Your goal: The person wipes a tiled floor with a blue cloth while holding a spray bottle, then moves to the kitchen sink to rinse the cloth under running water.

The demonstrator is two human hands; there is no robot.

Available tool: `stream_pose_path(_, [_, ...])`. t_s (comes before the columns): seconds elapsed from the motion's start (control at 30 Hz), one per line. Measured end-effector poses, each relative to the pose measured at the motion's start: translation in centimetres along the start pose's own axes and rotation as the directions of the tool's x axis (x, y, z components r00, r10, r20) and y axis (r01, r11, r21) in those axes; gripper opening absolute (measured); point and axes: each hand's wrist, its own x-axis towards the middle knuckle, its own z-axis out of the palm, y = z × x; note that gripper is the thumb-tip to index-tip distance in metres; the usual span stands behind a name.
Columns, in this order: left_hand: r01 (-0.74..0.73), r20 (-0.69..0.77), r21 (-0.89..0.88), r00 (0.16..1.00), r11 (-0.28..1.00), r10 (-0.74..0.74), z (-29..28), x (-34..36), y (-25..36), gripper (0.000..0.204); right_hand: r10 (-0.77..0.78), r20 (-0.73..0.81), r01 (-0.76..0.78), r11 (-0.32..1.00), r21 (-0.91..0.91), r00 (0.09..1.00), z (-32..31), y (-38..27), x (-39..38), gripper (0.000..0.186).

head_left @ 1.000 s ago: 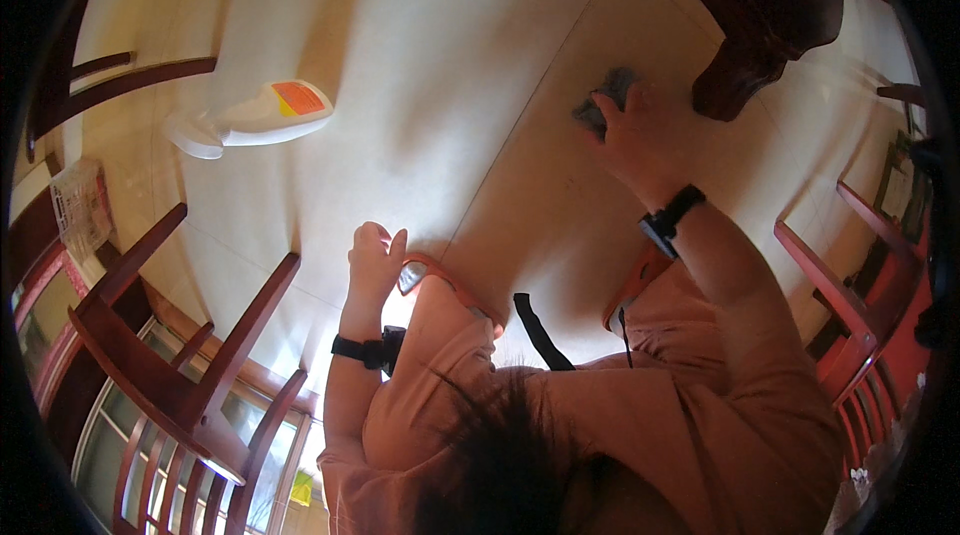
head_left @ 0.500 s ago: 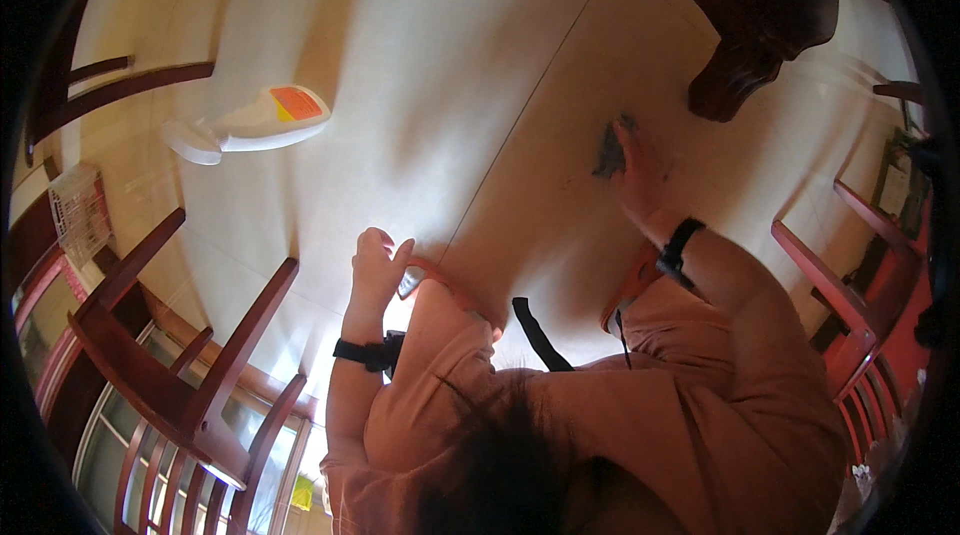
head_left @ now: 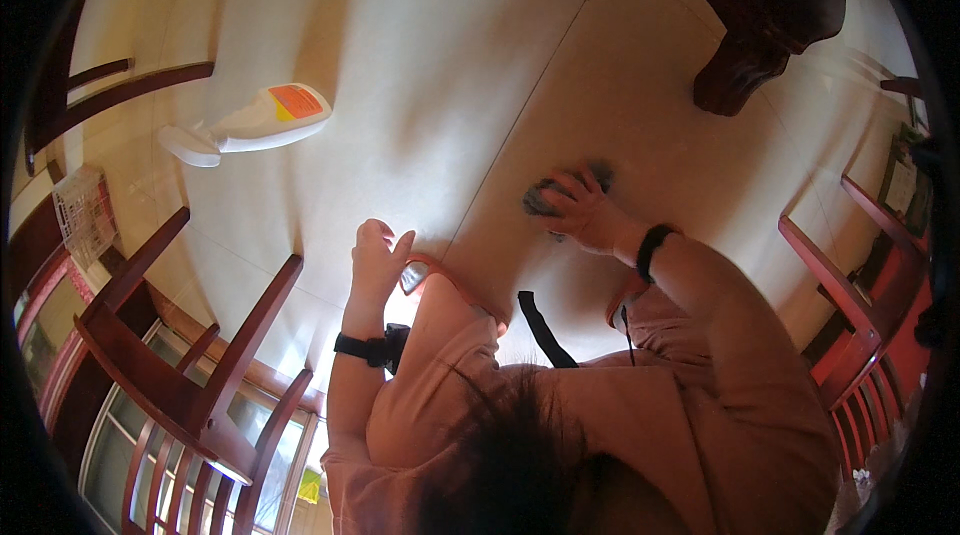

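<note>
Right grip (head_left: 588,214) atop grey cloth (head_left: 537,198)

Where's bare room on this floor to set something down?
The widest bare floor lies between the white bottle and the gray cloth under the right hand. A smaller patch sits between that cloth and the dark furniture leg. It's crowded around the reddish chair at lower left, and beside the left knee.

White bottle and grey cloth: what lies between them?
In the head view, only floor with one dark seam lies between the white bottle and the grey cloth under the right hand.
</note>
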Motion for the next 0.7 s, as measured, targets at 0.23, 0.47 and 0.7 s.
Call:
stream_pose_path(0.23, [-0.017, 0.022, 0.002, 1.0, 1.0, 0.017, 0.2, -0.5, -0.1, 0.035, 0.056, 0.017, -0.059, 0.973, 0.225, 0.998, -5.2, 0.4, -1.3, 0.036])
stream_pose_path(0.47, [-0.03, 0.024, -0.005, 0.999, 1.0, 0.03, 0.0, -0.1, 0.1, 0.035, 0.381, 0.129, -0.395, 0.912, 0.107, 0.915, -2.3, -3.8, -0.2, 0.051])
stream_pose_path(0.7, [-0.028, 0.007, 0.01, 1.0, 1.0, 0.028, -0.1, 0.1, -0.3, 0.036, -0.116, 0.33, 0.182, 0.967, -0.178, 0.937, -0.2, 2.9, -3.7, 0.037])
